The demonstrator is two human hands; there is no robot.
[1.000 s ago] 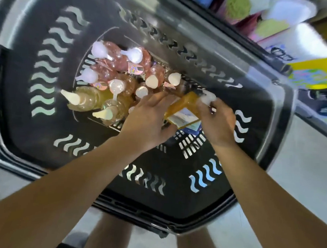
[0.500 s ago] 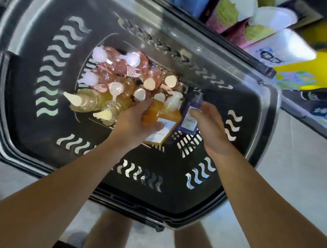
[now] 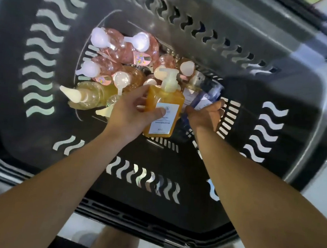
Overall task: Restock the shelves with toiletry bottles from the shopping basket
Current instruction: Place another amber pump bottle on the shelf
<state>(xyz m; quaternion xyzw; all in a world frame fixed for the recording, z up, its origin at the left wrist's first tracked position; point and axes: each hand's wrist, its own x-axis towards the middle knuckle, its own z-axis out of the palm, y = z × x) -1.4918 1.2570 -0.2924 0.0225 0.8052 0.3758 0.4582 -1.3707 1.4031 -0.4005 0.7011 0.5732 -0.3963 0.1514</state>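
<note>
I look down into a black shopping basket with wavy slots. My left hand grips a square orange pump bottle with a white label, held upright above the basket floor. To its right, my right hand curls around a dark blue bottle with a silver cap that lies tilted in the basket. Behind both hands lie several pink pump bottles and yellow pump bottles with white or cream tops, heaped at the basket's left rear.
The basket's grey rim runs along the top right. Pale floor shows at the right and below the basket. My legs stand under the near rim. The basket's right half holds nothing.
My left hand has taken the orange bottle over from the right and turned it upright. My right hand has moved onto the blue bottle. The view has dropped closer, and the shelf goods have left the frame.
</note>
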